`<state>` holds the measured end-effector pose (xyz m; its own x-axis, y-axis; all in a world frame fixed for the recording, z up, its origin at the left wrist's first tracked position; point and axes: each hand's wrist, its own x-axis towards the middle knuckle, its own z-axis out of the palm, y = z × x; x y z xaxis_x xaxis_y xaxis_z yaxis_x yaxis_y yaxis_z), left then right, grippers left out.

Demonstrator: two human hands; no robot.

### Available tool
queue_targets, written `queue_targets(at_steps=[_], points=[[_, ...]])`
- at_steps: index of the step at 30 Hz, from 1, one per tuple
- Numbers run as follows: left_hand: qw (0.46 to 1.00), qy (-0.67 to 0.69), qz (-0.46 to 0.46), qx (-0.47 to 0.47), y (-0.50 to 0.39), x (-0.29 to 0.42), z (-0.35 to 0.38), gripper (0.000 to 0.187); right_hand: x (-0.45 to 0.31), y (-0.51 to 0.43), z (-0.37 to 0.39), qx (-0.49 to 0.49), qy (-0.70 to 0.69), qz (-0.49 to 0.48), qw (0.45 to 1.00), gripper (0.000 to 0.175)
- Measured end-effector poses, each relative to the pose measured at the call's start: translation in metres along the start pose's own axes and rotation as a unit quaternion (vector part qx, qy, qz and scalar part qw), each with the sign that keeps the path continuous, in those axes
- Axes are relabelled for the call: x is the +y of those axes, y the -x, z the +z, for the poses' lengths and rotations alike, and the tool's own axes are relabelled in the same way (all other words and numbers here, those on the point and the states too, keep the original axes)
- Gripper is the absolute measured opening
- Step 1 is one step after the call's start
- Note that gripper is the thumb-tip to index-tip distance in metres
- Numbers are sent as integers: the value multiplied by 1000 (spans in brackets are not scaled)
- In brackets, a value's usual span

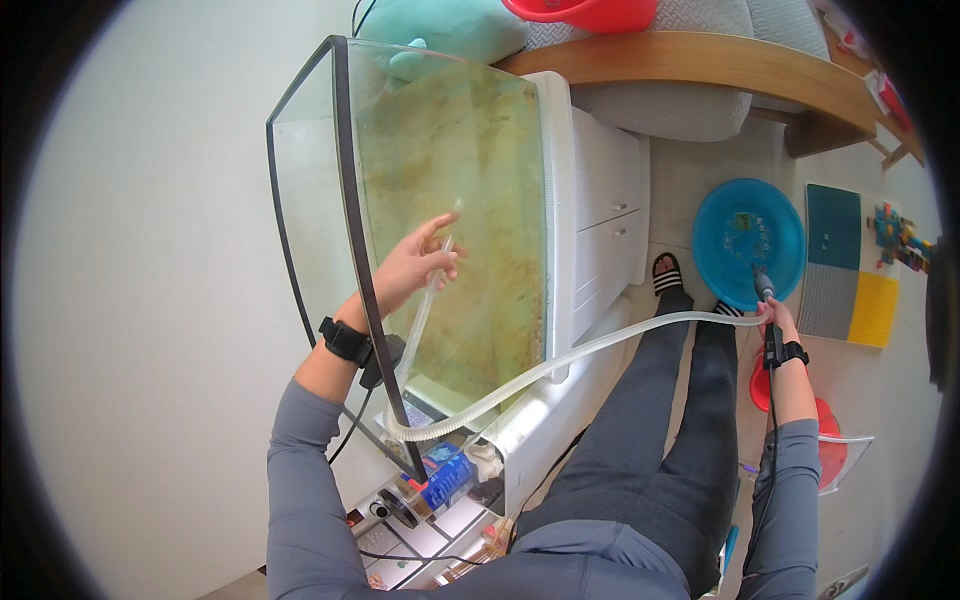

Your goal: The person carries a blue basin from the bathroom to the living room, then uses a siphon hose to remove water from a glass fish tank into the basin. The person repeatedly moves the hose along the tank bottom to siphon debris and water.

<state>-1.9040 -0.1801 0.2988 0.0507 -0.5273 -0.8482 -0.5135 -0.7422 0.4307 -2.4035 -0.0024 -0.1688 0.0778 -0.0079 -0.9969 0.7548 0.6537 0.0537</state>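
A glass aquarium point(450, 172) with murky yellow-green water stands before me on a white cabinet. My left hand point(429, 259) reaches over its black-rimmed edge and pinches a clear rigid tube point(424, 307) between thumb and fingers, index finger stretched out; the tube's lower end is in the cloudy water. From the tank's near corner a ribbed translucent hose point(555, 364) runs across to my right hand point(776, 311). That hand grips the hose's far end with a grey nozzle-like piece point(763, 283) over a blue plastic basin point(750, 244), which holds shallow water and small debris.
A wooden-armed sofa point(690, 60) stands at the top, with a red basin point(600, 11) on it. Building-block baseplates point(847, 262) lie beside the blue basin. A blue-labelled jar point(442, 480) stands near the tank. Cables hang by my wrists. Red containers point(829, 435) are at right.
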Motion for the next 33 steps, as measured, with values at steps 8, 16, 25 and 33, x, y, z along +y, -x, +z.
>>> queue_targets(at_steps=[8, 16, 25, 33], points=[[1000, 11, -11, -5, 2, 2, 7, 60, 1, -4, 0, 36, -35, 10, 999, 23], [1000, 11, -9, -7, 0, 8, 8, 62, 2, -7, 0, 14, -11, 7, 1000, 24], [1000, 22, -2, -18, 2, 16, 10, 62, -6, -40, -12, -14, 9, 30, 999, 26], [999, 25, -17, -14, 4, 11, 8, 61, -5, -29, -7, -13, 22, 10, 1000, 26]])
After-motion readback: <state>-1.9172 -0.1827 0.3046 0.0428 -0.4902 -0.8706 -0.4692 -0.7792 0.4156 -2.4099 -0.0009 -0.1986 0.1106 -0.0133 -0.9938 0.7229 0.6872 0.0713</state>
